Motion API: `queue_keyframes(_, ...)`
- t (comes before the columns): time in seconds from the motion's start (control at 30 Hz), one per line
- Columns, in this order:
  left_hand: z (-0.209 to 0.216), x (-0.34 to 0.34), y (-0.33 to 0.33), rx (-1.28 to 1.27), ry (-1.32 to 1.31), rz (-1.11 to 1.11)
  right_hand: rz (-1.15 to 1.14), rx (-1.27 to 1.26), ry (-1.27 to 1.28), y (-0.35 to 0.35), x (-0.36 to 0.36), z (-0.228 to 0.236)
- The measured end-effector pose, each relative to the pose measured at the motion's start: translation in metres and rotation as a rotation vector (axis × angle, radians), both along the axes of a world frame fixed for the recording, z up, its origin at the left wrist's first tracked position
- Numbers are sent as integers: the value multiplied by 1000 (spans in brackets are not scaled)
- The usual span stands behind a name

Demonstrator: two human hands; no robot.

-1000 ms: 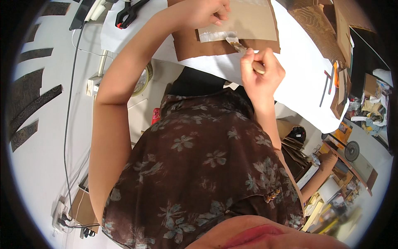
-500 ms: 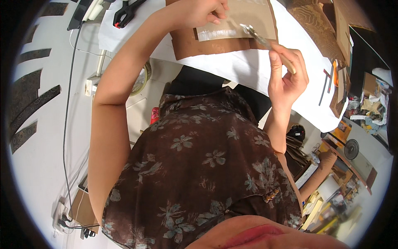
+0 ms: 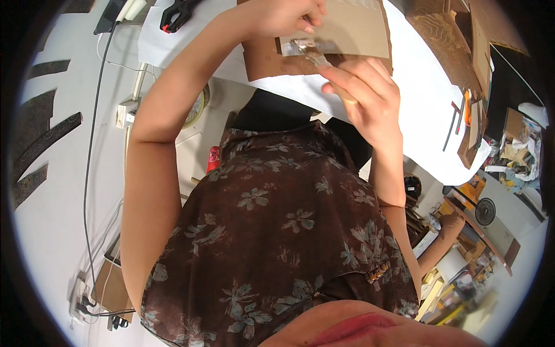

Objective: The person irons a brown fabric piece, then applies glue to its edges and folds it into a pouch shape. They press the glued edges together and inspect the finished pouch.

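Observation:
My right hand is closed around the pale handle of a flat brush. The brush head, smeared with white paste, meets the white streak along the near edge of a beige cardboard sheet. Beneath that sheet lies a larger brown sheet, its near edge sticking out. My left hand is over the beige sheet, fingers loosely bent and thumb apart, with nothing visible in it. The picture's upper edge cuts off part of this hand.
White paper covers the table. A black spring clamp with red tips lies at the far left. Brown patterned pieces are at the far right, near thin dark strips. A roll of tape shows below the table's left side.
My right hand has moved left and lowered the brush from above the sheet's right part onto the white streak. My left hand has shifted slightly right.

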State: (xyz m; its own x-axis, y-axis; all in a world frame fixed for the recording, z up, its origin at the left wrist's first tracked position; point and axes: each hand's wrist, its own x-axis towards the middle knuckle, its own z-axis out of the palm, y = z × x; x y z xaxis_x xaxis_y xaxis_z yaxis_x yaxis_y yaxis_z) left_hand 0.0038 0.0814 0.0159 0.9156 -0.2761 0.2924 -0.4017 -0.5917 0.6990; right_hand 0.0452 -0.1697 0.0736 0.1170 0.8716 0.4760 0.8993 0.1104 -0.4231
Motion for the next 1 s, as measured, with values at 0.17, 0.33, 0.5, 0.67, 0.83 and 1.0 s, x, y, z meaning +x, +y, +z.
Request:
queue_keyframes(0.17, -9, 1, 3, 11, -62, 12, 70, -56, 58, 0, 1, 0)
queue_keyframes(0.33, -3, 2, 2, -43, -4, -13, 84, 12, 23, 15, -3, -3)
queue_keyframes(0.5, -1, 2, 2, -18, 20, -27, 91, 24, 12, 19, -7, -1)
queue_keyframes(0.67, -11, 1, 1, -28, -29, 24, 135, -38, 132, 0, -1, 3)
queue_keyframes(0.83, 0, -1, -7, -183, 210, 66, -110, -11, 96, -15, 26, 5)
queue_keyframes(1.0, 2, -2, -10, -71, 67, 87, -30, -105, 41, -18, 38, -4)
